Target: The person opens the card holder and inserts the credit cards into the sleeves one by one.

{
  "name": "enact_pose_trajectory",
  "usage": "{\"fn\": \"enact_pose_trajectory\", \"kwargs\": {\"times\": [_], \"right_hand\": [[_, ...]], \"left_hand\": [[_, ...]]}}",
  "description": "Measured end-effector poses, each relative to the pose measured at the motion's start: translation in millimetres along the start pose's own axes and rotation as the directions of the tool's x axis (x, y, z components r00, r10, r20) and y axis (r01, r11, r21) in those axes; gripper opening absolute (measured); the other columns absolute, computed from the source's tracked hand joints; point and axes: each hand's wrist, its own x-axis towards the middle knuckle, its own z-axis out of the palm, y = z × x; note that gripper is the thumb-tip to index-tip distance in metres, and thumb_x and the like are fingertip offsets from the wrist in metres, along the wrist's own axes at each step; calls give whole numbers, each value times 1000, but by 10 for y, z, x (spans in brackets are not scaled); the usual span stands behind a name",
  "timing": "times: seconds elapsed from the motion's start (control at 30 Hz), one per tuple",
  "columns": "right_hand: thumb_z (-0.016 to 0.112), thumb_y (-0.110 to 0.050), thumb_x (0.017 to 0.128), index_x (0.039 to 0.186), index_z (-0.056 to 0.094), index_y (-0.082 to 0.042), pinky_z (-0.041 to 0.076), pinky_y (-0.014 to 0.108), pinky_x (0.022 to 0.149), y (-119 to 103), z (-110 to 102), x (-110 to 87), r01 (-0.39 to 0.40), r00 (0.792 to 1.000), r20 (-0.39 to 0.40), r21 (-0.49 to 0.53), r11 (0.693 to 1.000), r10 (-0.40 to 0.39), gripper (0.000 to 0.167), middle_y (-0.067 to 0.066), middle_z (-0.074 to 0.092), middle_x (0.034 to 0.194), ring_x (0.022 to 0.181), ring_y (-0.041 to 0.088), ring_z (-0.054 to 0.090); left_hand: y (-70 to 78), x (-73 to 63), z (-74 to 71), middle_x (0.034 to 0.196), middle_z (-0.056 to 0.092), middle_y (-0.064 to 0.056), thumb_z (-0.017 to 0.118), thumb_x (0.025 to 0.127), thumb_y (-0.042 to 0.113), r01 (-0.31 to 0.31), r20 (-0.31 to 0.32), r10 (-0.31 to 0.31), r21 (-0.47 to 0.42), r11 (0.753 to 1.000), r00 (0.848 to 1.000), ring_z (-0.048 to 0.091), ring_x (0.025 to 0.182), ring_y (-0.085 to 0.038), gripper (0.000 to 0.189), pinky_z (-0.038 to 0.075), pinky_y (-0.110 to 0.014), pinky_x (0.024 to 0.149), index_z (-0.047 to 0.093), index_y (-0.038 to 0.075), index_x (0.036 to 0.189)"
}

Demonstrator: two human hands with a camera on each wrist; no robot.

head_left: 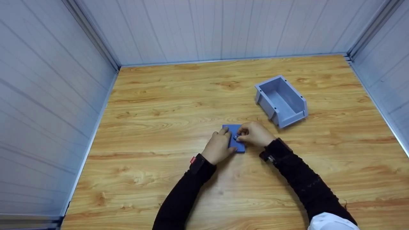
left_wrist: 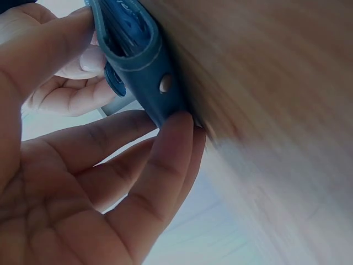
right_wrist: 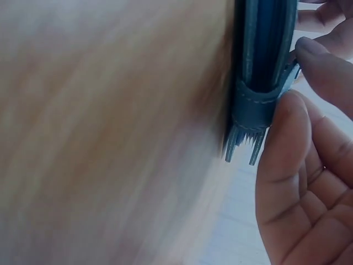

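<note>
A blue wallet with stitched edges and a strap lies on the wooden table. My left hand grips it from the left, thumb at the near end and fingers toward the far end. In the left wrist view, fingertips press the spine of the wallet beside a metal stud. From the right, my right hand pinches the strap's loose end over the top face. The right wrist view shows the strap wrapping round the wallet's open side, thumb and forefinger at its tip. Layered inner pockets show at the edges.
A grey plastic bin stands on the table beyond my right hand, with nothing visible inside. Pale panel walls enclose the wooden table at the back and both sides.
</note>
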Motion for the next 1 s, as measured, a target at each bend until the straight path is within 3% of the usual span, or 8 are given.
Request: {"fn": "enact_pose_trajectory", "kwargs": {"times": [0.33, 0.6, 0.8, 1.0], "right_hand": [[76, -19, 85, 89, 75, -8, 45, 22, 64, 20, -5, 16, -2, 1000, -3, -4, 1000, 2, 12, 3, 73, 80, 70, 9, 58], [76, -14, 84, 86, 73, -6, 45, 20, 61, 32, -9, 63, -72, 997, 16, 75, 995, 71, 8, 1, 69, 76, 67, 6, 56], [74, -8, 84, 85, 71, 1, 43, 15, 51, 51, -38, 102, -180, 983, 74, 233, 956, 167, 9, -7, 62, 69, 55, 3, 52], [76, -8, 82, 82, 67, -1, 43, 14, 49, 86, -72, 165, -282, 957, 155, 311, 908, 244, 12, -10, 59, 64, 53, 0, 51]], "left_hand": [[-2, 9, 32, 148, 45, -20, 73, 87, 33, 9, -7, -9, -15, 1000, 1000, 55, 116, -39, 64, 49, -42, 101, 53, -3, 137], [13, 11, 33, 149, 44, -19, 73, 87, 32, 24, -5, -24, -25, 999, 1000, 54, 116, -39, 65, 50, -43, 100, 52, -3, 138], [19, 13, 25, 149, 44, -19, 73, 87, 33, 23, -2, -23, -22, 999, 1000, 55, 117, -39, 66, 49, -43, 101, 51, -3, 138], [16, 9, 20, 148, 45, -19, 73, 87, 32, 16, -8, -16, -13, 1000, 1000, 55, 116, -39, 64, 50, -43, 100, 53, -3, 136]]}}
